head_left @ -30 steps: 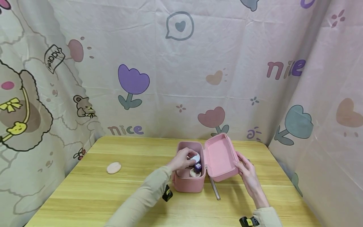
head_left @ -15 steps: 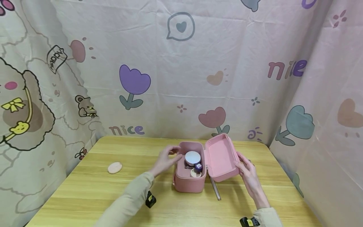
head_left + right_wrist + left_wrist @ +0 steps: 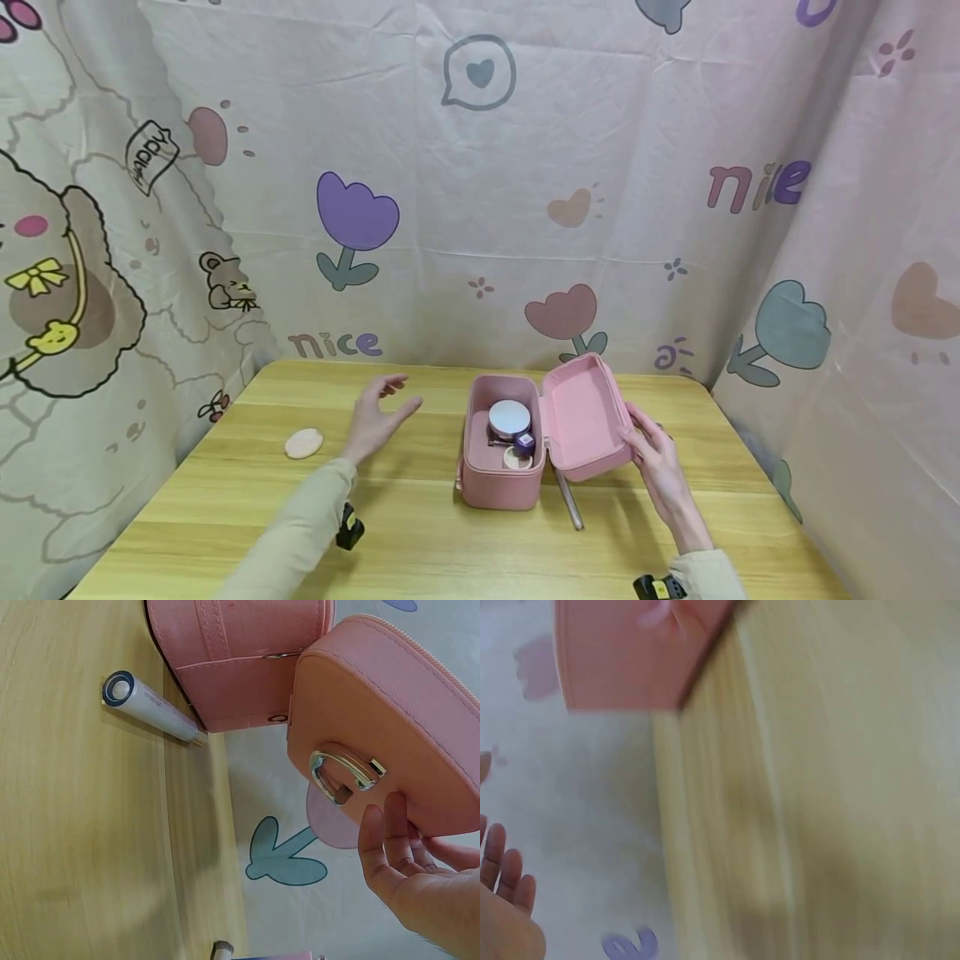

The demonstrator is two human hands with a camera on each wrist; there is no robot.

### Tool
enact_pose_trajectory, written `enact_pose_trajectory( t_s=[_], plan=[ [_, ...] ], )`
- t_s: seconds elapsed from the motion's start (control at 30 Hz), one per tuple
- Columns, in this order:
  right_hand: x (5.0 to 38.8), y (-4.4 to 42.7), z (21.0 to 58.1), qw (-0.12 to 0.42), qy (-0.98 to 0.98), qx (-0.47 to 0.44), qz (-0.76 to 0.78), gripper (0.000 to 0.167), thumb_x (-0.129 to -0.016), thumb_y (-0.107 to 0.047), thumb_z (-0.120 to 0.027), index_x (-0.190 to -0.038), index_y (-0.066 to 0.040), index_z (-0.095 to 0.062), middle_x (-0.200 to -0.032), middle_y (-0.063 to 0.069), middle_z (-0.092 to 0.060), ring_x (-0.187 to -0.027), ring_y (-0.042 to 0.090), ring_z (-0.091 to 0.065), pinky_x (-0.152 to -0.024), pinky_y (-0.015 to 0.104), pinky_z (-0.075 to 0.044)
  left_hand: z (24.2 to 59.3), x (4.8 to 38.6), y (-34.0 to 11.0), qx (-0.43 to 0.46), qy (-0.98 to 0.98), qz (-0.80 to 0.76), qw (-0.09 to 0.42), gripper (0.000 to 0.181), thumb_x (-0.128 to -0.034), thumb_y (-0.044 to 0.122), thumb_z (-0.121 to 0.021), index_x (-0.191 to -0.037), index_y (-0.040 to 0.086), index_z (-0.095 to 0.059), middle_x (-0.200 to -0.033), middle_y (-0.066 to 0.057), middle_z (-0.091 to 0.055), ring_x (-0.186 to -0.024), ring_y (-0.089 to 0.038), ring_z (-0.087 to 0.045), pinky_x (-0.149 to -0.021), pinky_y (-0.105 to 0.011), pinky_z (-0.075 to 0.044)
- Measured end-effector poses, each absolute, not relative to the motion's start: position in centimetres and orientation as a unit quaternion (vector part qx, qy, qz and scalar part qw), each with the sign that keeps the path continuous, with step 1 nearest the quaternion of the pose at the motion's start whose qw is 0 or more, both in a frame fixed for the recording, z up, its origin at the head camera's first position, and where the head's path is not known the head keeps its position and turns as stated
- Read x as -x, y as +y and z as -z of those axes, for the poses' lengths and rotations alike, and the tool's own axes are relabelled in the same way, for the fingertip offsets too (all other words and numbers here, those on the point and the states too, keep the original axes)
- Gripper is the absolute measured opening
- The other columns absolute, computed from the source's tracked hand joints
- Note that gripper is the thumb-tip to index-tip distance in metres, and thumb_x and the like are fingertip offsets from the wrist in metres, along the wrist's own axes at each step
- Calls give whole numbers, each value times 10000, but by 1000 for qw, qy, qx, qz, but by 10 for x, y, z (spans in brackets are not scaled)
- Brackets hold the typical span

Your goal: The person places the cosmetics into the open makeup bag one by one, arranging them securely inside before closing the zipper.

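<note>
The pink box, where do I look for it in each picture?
Head: the pink box is a bit below the middle, with its lid open to the right.
Left wrist: part of the pink box shows, blurry, at the top, left of the middle, cut off by the edge.
Right wrist: the pink box is at the top middle, with its lid at the upper right.
Shared landmark: the wooden table shows in all three.

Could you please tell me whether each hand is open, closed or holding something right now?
Left hand: open, holding nothing.
Right hand: holding the open lid of the pink case by its edge.
</note>
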State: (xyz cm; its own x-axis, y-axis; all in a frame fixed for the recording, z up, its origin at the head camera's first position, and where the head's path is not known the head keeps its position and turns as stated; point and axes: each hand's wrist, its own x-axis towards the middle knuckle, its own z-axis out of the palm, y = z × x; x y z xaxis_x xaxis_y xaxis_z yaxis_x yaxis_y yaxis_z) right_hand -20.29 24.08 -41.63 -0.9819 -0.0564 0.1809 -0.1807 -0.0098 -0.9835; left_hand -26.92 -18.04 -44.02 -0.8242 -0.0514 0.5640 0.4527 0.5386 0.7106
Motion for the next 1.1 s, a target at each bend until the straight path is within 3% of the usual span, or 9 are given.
enact_pose_trajectory(
  t_s=[0.27, 0.53, 0.83, 1.1],
  plan=[
    [203, 241, 417, 43, -699, -83, -709, 612, -1052, -151, -482, -1560, 69, -219, -1358, -46, -443, -1150, -80, -557, -946, 96, -502, 451, 268, -234, 26, -859, 448, 247, 646, -834, 311, -820, -1350, 37, -545, -1228, -176, -555, -1078, -262, -460, -930, -362, -367],
    [203, 241, 417, 41, -699, -86, -709, 614, -1055, -151, -474, -1564, 66, -209, -1467, 87, -355, -1154, -95, -547, -945, 86, -496, 460, 264, -276, -59, -884, 408, 219, 882, -818, 438, -814, -1461, 12, -387, -1330, -236, -432, -1172, -378, -421, -912, -406, -375],
    [204, 242, 417, 36, -701, -91, -707, 618, -1062, -155, -458, -1571, 64, -185, -1571, 237, -278, -1157, -117, -531, -946, 65, -480, 467, 254, -301, -138, -913, 344, 171, 1066, -765, 573, -800, -1468, -51, -297, -1376, -358, -341, -1189, -488, -331, -1016, -592, -329],
    [204, 242, 416, 39, -702, -88, -706, 618, -1057, -148, -466, -1566, 72, -193, -1509, 160, -328, -1155, -102, -542, -948, 80, -488, 475, 247, -315, -167, -927, 321, 103, 1145, -758, 535, -806, -1465, -152, -224, -1303, -479, -300, -1120, -553, -318, -992, -641, -304]
  ],
)
